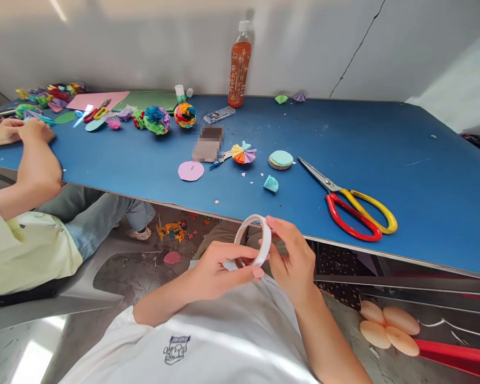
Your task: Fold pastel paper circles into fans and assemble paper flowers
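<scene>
Over my lap, just off the table's front edge, I hold a roll of white tape [265, 246]. My left hand [220, 271] grips its lower rim between thumb and fingers. At the roll's right side, the fingers of my right hand [291, 255] pinch its edge. On the table beyond lie a curled light-blue paper piece [271, 184], a stack of paper circles [280, 159] and a multicoloured folded paper fan wheel [244, 153]. Large scissors [346, 205] with one red and one yellow handle rest to the right, blades slightly apart.
An orange drink bottle [240, 66] stands by the wall. Crumpled paper balls [157, 120], a lilac paper disc [191, 171] and a glue stick [180, 94] are on the blue table [424, 176]. A co-worker's hands [34, 130] work at far left. Paper scraps [172, 231] litter the floor.
</scene>
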The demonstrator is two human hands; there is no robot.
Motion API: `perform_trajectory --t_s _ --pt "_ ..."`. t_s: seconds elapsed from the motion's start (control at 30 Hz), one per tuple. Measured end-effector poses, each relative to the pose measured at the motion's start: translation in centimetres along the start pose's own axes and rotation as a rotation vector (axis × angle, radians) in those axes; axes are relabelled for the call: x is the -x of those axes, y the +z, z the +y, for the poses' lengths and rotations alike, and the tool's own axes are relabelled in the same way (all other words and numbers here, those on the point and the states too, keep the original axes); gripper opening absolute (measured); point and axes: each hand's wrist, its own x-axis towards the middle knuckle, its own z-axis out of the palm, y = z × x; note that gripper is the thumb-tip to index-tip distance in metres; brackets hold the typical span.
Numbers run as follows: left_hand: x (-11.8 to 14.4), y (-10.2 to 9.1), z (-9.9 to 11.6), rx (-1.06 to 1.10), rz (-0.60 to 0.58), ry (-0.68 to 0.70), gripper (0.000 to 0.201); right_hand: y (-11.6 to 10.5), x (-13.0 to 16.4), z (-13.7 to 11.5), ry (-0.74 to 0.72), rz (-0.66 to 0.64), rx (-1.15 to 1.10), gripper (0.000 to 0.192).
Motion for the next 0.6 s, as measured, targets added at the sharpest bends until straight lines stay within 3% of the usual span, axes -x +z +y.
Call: perform_trajectory --t_s 0.1,0.23,0.3,0.37,0.53,0.6 --pt "-0.1 0.0 0.5 -0.039 -0.048 -0.014 0.026 -0.5 0.0 0.6 -0.291 0.073 0.223 0.044" --pt "-0.8 -0.8 1.0 -0.208 -0.031 0.091 0.027 -1.4 -0.9 0.7 -0.405 -0.001 0.238 0.027" --pt "-1.2 -1.6 1.3 -0.259 0.059 0.150 0.024 -1.7 -1.2 0.5 -0.367 -0.127 0.113 0.013" --pt "-1.7 -2.6 1.5 -0.255 0.067 0.136 0.024 -1.9 -1.0 0.2 -0.258 -0.267 -0.046 0.020" --pt "-1.7 -4.0 1.6 -0.234 -0.261 0.026 0.023 -2.2 0.2 -0.6 0.065 -0.393 -0.385 0.042" --pt "-1.5 -3.6 1.0 -0.261 -0.210 0.030 0.021 -2.3 0.4 -0.8 0.135 -0.384 -0.336 0.042"
